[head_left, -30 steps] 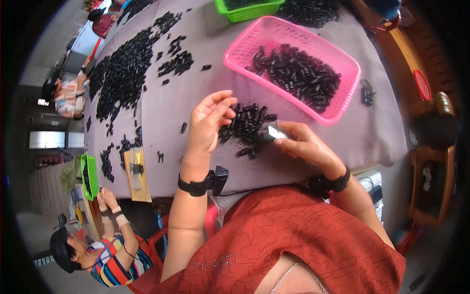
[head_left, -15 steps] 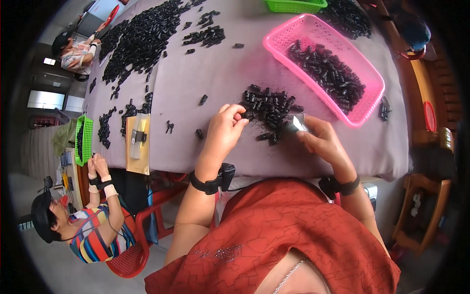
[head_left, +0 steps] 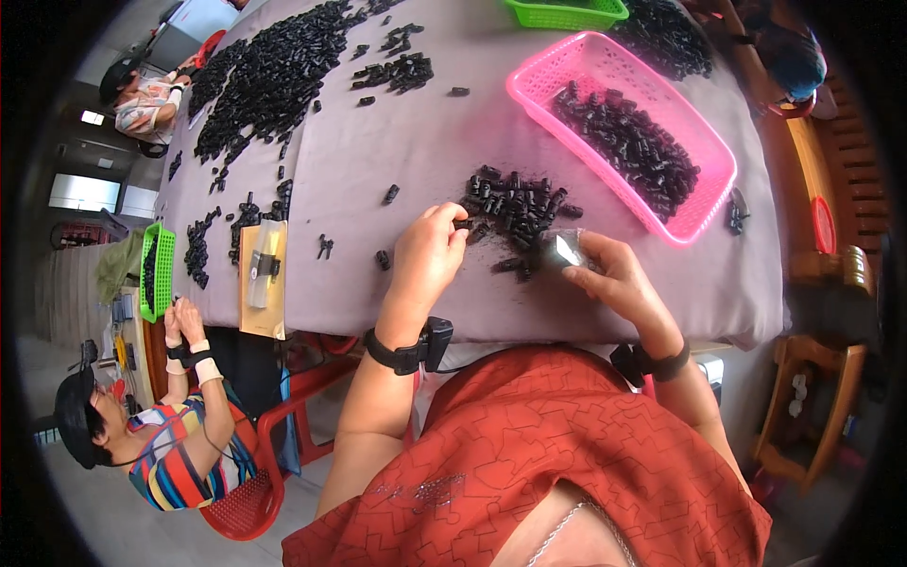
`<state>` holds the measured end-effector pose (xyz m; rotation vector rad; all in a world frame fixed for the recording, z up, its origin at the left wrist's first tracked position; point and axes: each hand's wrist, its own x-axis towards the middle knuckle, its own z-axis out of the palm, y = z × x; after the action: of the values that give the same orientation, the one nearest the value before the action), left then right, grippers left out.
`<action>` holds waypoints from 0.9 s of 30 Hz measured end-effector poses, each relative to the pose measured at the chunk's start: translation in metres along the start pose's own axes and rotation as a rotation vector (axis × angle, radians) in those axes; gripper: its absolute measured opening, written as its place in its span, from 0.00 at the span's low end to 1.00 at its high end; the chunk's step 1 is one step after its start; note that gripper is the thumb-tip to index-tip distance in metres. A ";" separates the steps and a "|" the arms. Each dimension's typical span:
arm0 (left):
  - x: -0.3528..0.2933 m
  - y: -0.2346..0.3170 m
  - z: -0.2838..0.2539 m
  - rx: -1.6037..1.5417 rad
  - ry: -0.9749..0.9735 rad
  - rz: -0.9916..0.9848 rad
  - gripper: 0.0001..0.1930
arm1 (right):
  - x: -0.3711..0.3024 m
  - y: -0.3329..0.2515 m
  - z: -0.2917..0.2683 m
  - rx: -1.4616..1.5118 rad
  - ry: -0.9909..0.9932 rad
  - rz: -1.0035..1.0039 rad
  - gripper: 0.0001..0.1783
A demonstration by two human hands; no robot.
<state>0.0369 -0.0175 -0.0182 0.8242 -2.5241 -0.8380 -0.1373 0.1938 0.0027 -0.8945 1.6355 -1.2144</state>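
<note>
A loose pile of small black cylindrical plastic parts (head_left: 518, 203) lies on the grey-covered table in front of me, with dark crumbs scattered around it. My left hand (head_left: 430, 253) is at the pile's left edge, its fingers curled into a pinch. Something dark shows at its fingertips, too small to make out. To the right of the pile, my right hand (head_left: 622, 276) grips a shiny, see-through plastic piece (head_left: 567, 249) between thumb and fingers. The near end of the pile lies close beside that piece.
A pink basket (head_left: 715, 203) of black parts stands at the right, a green basket (head_left: 567, 15) behind it. A larger black heap (head_left: 274, 80) covers the far left. Tan cardboard (head_left: 253, 319) lies near the left edge. Two people sit along the left, and another is at the far right.
My left hand has shifted slightly left and down at the pile's edge. The right hand has turned a little, and the see-through piece with it. At the far left, a person's red object has lowered.
</note>
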 end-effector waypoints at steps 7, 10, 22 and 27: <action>-0.008 -0.006 0.003 -0.385 0.026 0.015 0.07 | -0.004 -0.012 0.011 -0.027 0.006 -0.062 0.09; -0.010 0.006 -0.002 -0.994 -0.193 -0.327 0.07 | -0.003 -0.019 0.017 -0.085 -0.006 -0.085 0.09; -0.019 0.031 0.012 -1.612 -0.456 -0.511 0.10 | 0.006 -0.021 0.025 0.188 -0.130 -0.160 0.26; -0.020 0.040 0.016 -1.653 -0.492 -0.587 0.09 | 0.005 -0.014 0.026 0.251 -0.160 -0.182 0.28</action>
<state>0.0279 0.0281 -0.0079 0.6546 -0.9069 -2.8245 -0.1141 0.1774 0.0115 -0.9691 1.2641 -1.3990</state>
